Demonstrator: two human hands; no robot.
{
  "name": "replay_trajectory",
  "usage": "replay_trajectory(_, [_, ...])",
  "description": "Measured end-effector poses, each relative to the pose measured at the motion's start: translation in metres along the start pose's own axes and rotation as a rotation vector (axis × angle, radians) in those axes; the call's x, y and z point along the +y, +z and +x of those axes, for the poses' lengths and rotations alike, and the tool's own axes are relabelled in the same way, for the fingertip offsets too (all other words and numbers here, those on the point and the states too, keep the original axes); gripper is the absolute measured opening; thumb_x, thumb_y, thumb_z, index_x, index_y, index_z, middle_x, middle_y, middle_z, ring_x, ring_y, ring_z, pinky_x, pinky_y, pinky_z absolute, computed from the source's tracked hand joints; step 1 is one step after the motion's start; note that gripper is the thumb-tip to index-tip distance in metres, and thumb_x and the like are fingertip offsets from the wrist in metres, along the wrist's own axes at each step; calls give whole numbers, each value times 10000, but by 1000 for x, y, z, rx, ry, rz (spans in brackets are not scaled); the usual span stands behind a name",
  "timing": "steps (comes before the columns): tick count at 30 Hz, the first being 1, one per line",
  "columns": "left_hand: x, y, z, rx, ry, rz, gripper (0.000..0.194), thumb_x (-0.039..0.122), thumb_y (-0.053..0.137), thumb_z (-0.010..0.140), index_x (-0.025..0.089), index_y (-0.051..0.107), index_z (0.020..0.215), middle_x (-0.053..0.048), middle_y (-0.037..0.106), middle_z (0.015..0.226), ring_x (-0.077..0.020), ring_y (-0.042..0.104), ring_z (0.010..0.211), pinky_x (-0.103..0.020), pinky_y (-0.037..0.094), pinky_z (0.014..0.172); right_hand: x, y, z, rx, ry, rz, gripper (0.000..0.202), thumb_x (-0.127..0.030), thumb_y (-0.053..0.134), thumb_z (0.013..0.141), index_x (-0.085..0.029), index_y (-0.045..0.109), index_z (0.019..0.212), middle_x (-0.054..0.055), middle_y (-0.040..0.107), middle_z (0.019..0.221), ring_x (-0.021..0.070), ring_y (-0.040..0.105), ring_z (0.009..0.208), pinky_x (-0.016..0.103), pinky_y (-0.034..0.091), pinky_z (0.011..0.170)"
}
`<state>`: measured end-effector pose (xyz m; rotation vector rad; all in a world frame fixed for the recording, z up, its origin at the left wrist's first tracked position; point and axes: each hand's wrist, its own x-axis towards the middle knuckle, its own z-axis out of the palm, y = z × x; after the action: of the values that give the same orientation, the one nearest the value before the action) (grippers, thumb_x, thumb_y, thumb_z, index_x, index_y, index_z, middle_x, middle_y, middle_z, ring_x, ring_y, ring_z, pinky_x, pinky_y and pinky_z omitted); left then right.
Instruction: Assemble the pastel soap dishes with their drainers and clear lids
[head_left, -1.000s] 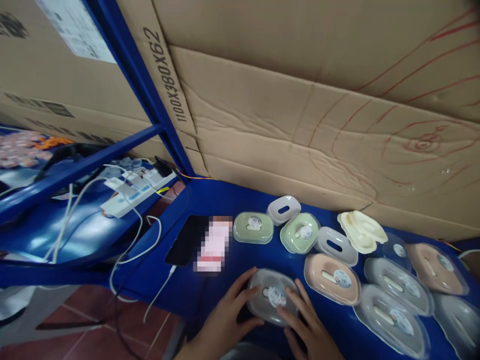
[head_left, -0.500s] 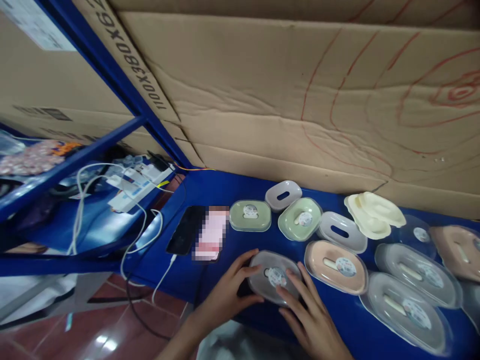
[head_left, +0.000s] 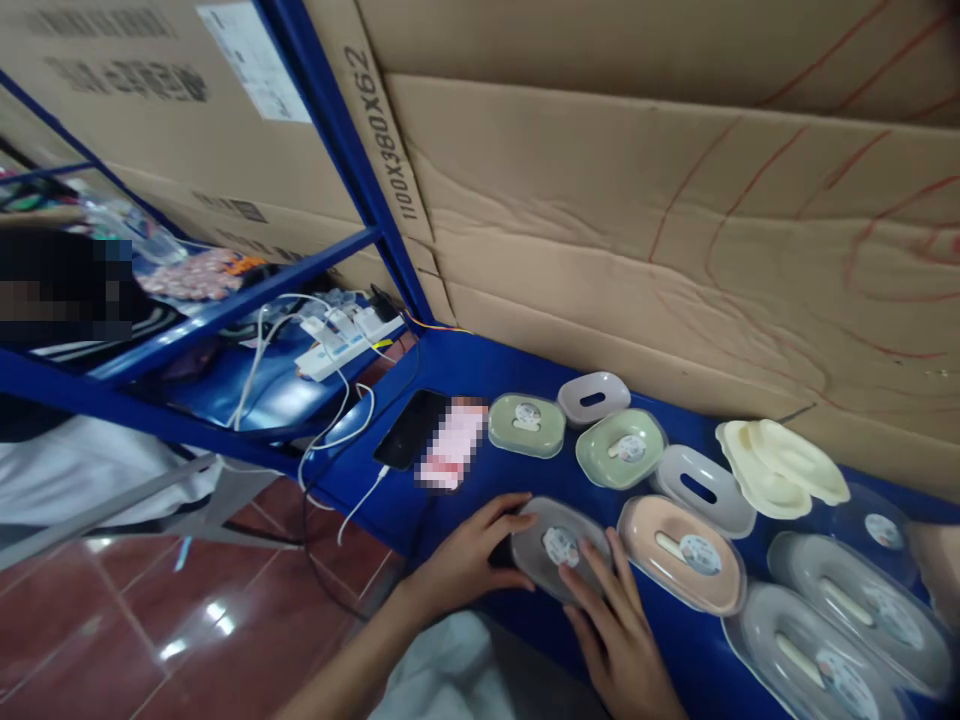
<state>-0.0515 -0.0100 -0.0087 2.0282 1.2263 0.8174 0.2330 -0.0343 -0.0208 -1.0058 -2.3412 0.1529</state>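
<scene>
A grey oval soap box [head_left: 559, 535] with a clear lid and a round sticker lies before me on the blue table. Its left end is gripped by my left hand [head_left: 480, 550], thumb at the near side and fingers at the far edge. My right hand [head_left: 619, 610] holds the right end, its fingers across the lid beside the sticker. Right of it, close to my fingertips, sits a peach soap box [head_left: 682, 550] with a clear lid. Two green lidded soap boxes [head_left: 526, 425] and two grey slotted pieces [head_left: 705, 490] lie behind.
Pale yellow trays [head_left: 784, 465] lie near the cardboard wall [head_left: 562, 230]. More grey lidded boxes [head_left: 817, 650] stand at right. At left are a black phone [head_left: 409, 430] on a cable, a second phone, a power strip [head_left: 345, 345] and the blue frame [head_left: 322, 265]. Another person sits beyond it.
My view has swung left, so things appear further right and a person shows at the left. Both hands stay on the grey soap box; my right fingers have shifted slightly on its lid.
</scene>
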Motion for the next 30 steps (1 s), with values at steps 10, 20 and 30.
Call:
replay_trajectory(10, [-1,-7,-4,-81,29,-56,769,276,817,958,354,427,1617,-118,452,1691,-300,491,1551,-554,498,1241,-19,-12,-4,-77,129,-183,777,-222,698,1011,-299,356,1705,90,346,1763,322,397,1597,450,446,1273])
replay_trajectory(20, [2,-7,-2,-58,80,-23,718,293,732,1020,346,381,1645,-110,435,1709,-295,481,1557,-549,512,1233,-19,-14,1,-28,134,-149,813,-173,757,965,-298,398,1683,85,357,1758,334,459,1561,488,469,1267])
replay_trajectory(30, [10,-20,8,52,72,281,568,318,637,1075,244,438,1601,-183,507,1639,-347,552,1478,-544,562,1151,-16,-8,27,-112,204,-111,788,-256,634,1059,-322,236,1736,72,248,1796,324,294,1644,596,362,1310])
